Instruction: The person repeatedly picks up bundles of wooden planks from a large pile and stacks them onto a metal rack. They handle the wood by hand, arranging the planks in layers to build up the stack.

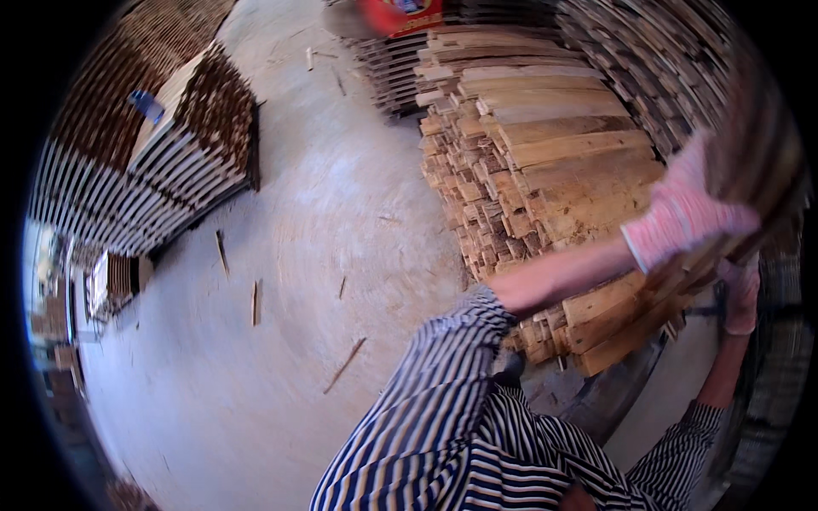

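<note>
My left hand (686,213), in a pink-and-white knitted glove, grips the top of a bundle of wooden boards (754,162) at the right side of the view. My right hand (740,294), gloved the same way, supports the bundle from underneath. The boards are blurred by motion and held over a large pile of rough-cut wooden planks (545,162). Both forearms wear blue-and-white striped sleeves rolled up past the wrist.
A stacked block of slats (192,145) stands at the left, with more stacked rows (85,213) behind it. Splinters and thin sticks (343,364) lie on the pale concrete floor (281,324). A red object (400,15) sits at the top edge.
</note>
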A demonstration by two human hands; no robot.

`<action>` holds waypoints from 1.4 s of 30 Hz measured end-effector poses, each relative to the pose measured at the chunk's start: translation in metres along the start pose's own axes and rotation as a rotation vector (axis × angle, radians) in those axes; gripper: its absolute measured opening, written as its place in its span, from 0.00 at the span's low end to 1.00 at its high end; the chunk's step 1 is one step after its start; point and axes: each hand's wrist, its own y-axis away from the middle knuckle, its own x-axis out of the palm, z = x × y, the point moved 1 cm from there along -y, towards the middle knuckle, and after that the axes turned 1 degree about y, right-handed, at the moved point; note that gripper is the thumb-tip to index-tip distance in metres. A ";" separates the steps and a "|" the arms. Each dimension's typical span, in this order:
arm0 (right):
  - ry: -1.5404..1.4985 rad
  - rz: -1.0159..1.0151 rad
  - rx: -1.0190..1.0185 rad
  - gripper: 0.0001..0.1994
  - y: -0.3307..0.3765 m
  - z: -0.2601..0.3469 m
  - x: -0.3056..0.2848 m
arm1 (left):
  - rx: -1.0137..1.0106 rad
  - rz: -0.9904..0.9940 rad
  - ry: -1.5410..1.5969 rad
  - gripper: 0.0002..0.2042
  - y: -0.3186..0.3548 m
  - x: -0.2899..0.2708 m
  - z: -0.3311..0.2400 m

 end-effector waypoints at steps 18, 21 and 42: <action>0.224 0.354 0.505 0.46 0.060 0.029 0.100 | -0.714 0.721 -1.365 0.47 -0.154 -0.346 -0.070; 0.389 0.478 0.608 0.45 0.044 0.029 0.135 | -0.644 0.889 -1.504 0.49 -0.215 -0.376 -0.035; 0.323 0.292 0.844 0.34 -0.059 0.142 0.199 | -0.460 1.708 -1.636 0.40 -0.373 -0.375 0.137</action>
